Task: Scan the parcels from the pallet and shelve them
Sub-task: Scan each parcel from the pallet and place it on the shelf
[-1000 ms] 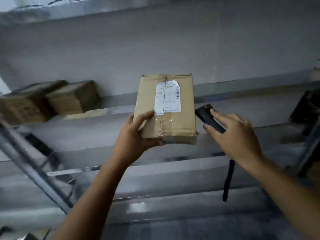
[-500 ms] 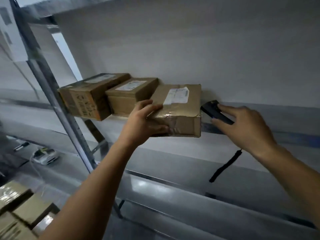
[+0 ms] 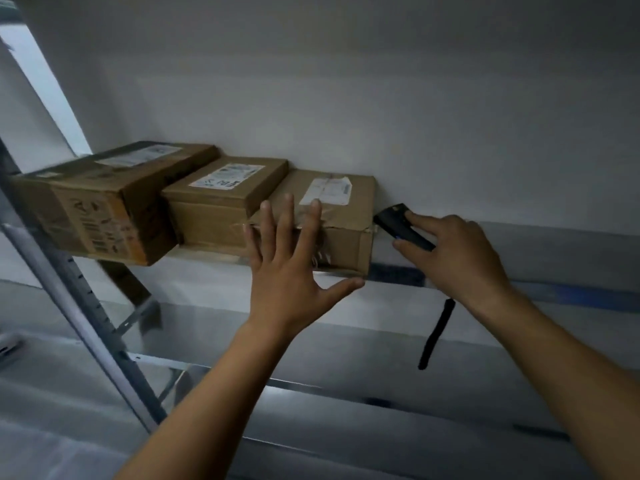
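A brown cardboard parcel (image 3: pixel 346 216) with a white label lies on the upper shelf (image 3: pixel 398 271), against the wall and to the right of two other parcels. My left hand (image 3: pixel 287 268) is spread flat with straight fingers in front of the parcel's near face, holding nothing. My right hand (image 3: pixel 453 251) grips a black handheld scanner (image 3: pixel 401 225) just right of the parcel; the scanner's black wrist strap (image 3: pixel 436 334) dangles below it.
A second parcel (image 3: pixel 221 199) and a larger printed box (image 3: pixel 100 202) sit in a row on the shelf to the left. A grey metal upright (image 3: pixel 79 306) slants down the left side. Lower shelf boards run below. The white wall backs the shelf.
My left hand carried the parcel up to the shelf, set it down beside the other two and let go, its fingers now spread. The scanner hand stayed at the parcel's right.
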Available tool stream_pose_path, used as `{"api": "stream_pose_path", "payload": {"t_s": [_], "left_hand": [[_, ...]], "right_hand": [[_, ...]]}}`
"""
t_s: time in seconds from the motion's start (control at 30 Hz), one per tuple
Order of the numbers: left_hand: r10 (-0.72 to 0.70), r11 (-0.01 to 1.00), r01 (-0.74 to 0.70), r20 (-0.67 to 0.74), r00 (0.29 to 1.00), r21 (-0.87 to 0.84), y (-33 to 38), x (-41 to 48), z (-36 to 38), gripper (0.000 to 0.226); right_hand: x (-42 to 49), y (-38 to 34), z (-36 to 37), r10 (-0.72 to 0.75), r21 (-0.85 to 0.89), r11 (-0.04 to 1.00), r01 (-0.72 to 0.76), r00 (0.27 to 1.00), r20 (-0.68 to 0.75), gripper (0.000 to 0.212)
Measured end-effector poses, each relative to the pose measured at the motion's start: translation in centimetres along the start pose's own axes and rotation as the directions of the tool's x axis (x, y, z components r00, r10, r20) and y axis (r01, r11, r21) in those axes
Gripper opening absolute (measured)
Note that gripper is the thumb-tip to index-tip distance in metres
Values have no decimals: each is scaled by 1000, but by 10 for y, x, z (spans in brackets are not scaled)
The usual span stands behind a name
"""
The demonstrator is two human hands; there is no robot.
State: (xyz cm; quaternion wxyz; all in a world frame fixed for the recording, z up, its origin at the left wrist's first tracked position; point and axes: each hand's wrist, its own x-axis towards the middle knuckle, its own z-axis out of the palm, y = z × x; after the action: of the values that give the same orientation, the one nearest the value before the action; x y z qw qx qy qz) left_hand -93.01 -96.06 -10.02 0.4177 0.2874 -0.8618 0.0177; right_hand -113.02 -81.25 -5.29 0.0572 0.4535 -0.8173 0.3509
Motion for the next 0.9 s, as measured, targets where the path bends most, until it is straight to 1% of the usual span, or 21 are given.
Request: {"api": "stream_pose_path", "payload": {"t_s": [0.07,0.13,0.23,0.3,0.33,0.4,0.47,0.6,0.67,0.77,0.87,0.9], "left_hand": [[18,998,-19,-8,1000,-60,0,-6,-6,120],[66,983,-73,-47,997,-170,5,-16,-9,115],[155,907,-172,-75,985,-385,29,-47,-5,105],[223,837,-199,-14,975,-511,55,-74,1,98],[264,810,-195,47,963,-553,70,-88,4,96],[354,768,-178,176,918,-615,104,-117,8,95],[442,730,-185,249,862,-658,143,-145,10,96],[628,632,-243,304,716,-736,239,-211,5,98],[707,577,-276,301,639,-769,295,-246,-2,98],[792,490,-298,276,544,-819,384,-304,-17,99],[854,408,-286,252,454,-867,470,-367,-33,102],[877,376,-272,244,414,-886,497,-389,-38,103]], "right_hand": [[-22,-8,-8,23,-38,999,-25,999,-45,64],[-50,-11,-16,49,-96,994,-60,993,-110,62],[-108,-3,-28,123,-196,966,-168,968,-220,59],[-158,11,-36,207,-230,934,-272,940,-271,59],[-187,19,-41,253,-245,913,-327,923,-291,59],[-247,35,-56,342,-259,862,-436,877,-337,60],[-308,53,-76,428,-274,791,-547,815,-391,60],[-433,85,-124,588,-250,630,-735,662,-464,62],[-495,97,-151,638,-215,553,-805,575,-512,61],[-587,113,-195,691,-152,441,-884,443,-571,61],[-678,128,-236,727,-116,333,-936,333,-600,61],[-708,133,-248,736,-99,299,-949,296,-609,62]]}}
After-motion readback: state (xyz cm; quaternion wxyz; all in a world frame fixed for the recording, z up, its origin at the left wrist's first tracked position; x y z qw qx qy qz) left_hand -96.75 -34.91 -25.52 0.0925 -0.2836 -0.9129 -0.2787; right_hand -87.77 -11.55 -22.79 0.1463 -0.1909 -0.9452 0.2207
